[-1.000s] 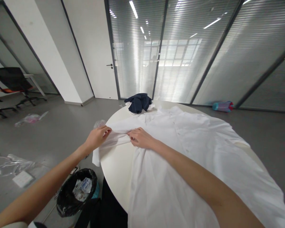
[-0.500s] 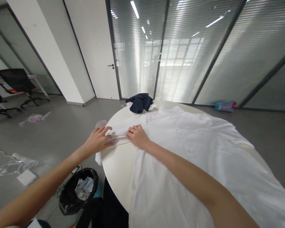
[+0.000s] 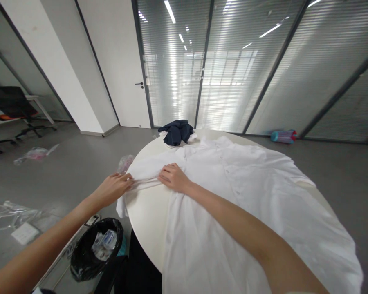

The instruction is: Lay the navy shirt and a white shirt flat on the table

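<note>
A white button-up shirt [image 3: 211, 196] lies spread over a round white table [image 3: 147, 216], its hem side toward me and one sleeve reaching to the left. At the outer part of that sleeve, my left hand [image 3: 119, 187] is closed on the fabric, thumb and fingers pinched together. My right hand [image 3: 174, 178] is farther up the same sleeve, near the shirt's side, with its bent fingers gripping the cloth edge. Between the two hands the sleeve's near edge runs in a fairly straight fold. The sleeve's end hangs over the table's left rim.
Dark navy clothing [image 3: 178, 132] is heaped on white cloth at the table's far edge. On the floor stand a black-lined trash bin [image 3: 79, 265], clear plastic wrapping [image 3: 18, 216] and a blue-and-pink object [image 3: 283, 136]. An office chair [image 3: 10, 104] is at far left.
My left hand has gone from spread fingers to a pinch on the sleeve, moving slightly left. My right hand stays on the sleeve. The whole view has shifted a little.
</note>
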`<state>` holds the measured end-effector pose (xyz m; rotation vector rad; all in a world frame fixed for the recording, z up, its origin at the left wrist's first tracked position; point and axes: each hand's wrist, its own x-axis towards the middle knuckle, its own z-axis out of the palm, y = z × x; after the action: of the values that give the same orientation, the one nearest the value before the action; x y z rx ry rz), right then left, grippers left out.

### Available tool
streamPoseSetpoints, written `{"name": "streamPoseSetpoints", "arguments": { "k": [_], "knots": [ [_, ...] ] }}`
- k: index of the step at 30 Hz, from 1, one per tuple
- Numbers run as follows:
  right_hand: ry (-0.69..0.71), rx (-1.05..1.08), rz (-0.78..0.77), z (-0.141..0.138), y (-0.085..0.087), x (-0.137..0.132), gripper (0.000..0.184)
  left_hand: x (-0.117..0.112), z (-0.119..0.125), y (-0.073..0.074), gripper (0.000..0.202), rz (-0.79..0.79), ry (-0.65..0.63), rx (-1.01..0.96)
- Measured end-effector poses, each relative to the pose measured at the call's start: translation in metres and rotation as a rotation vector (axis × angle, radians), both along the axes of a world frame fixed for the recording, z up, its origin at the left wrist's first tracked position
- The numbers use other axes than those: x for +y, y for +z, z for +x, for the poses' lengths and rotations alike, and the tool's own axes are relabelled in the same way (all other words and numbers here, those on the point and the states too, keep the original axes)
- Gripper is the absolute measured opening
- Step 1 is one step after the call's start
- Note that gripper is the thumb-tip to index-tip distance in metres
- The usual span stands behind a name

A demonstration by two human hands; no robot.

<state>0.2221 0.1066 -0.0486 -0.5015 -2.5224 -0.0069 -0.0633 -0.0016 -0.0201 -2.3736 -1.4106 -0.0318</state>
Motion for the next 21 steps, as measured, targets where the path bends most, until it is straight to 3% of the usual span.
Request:
{"name": "streamPoseSetpoints", "arguments": {
  "k": [2,6,8,11,16,21],
  "knots": [
    [-0.082,0.087,-0.097,0.013,0.01,0.008,0.026,-0.001,0.004,0.002,0.017,0.034,-0.019,-0.105],
    [-0.434,0.113,-0.216,0.071,0.027,0.038,0.03,0.018,0.039,0.016,0.021,0.186,-0.061,-0.35],
    [-0.608,0.029,-0.247,0.113,0.029,0.052,0.035,0.045,0.068,0.022,0.021,0.155,-0.108,-0.423],
    [-0.799,-0.118,-0.267,0.183,0.023,0.059,0.046,0.105,0.119,0.024,0.027,0.034,-0.149,-0.495],
    [-1.069,-0.339,-0.255,0.281,0.005,0.039,0.06,0.203,0.209,0.012,0.04,-0.137,-0.166,-0.486],
    [-1.189,-0.439,-0.378,0.34,-0.011,0.018,0.062,0.237,0.27,-0.02,0.045,-0.226,-0.266,-0.361]
  ]
}}
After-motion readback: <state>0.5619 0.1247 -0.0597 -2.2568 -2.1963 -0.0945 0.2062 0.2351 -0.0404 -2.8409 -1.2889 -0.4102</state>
